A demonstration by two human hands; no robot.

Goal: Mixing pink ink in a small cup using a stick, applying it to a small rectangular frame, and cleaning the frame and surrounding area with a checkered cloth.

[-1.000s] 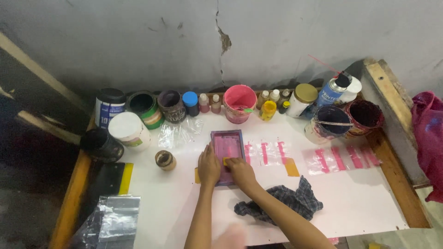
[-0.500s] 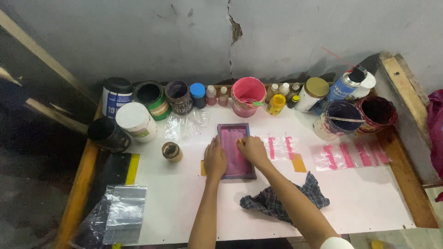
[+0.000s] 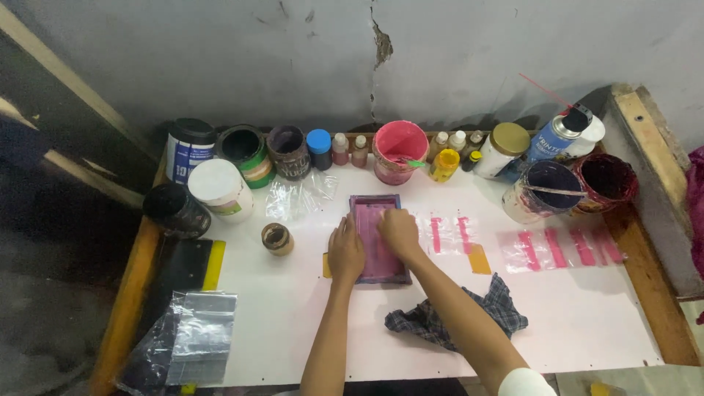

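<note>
A small purple-framed printing screen (image 3: pixel 369 207) with a pink mesh lies flat on the white table (image 3: pixel 587 315). My left hand (image 3: pixel 345 253) rests on the frame's left edge and presses it down. My right hand (image 3: pixel 400 231) lies on the mesh near the frame's right side, fingers curled; whether it holds anything I cannot tell. Clear plastic bags with pink printed stripes lie to the right: one (image 3: pixel 451 235) beside the screen, another (image 3: pixel 561 248) further right.
Paint pots, jars and small bottles line the back edge, among them a pink bucket (image 3: pixel 400 150) and a spray can (image 3: pixel 561 136). A checked rag (image 3: pixel 455 315) lies by my right forearm. A small brown jar (image 3: pixel 277 238) and a stack of clear bags (image 3: pixel 198 337) sit left.
The view has shifted a little. My right hand has slid from the frame's upper right onto the mesh. The left hand stays on the frame's left edge.
</note>
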